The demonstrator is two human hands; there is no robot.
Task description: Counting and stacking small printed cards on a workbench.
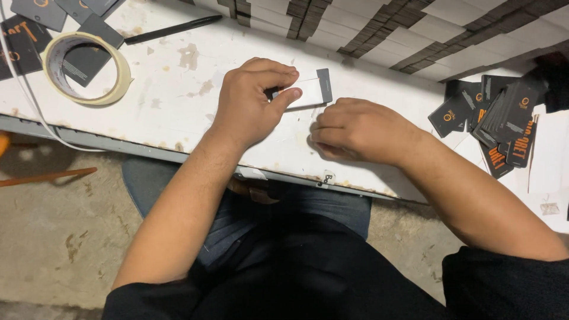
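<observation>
Both forearms reached over the bench [178, 101]; left hand [252, 101] pinched a white card strip [308, 92], right hand [355, 130] pressed closed beside it, stacks behind already folded.

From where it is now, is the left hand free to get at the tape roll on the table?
Probably yes, once it lets go: the left hand pinches a white card, and only bare table lies between it and the tape roll.
</observation>
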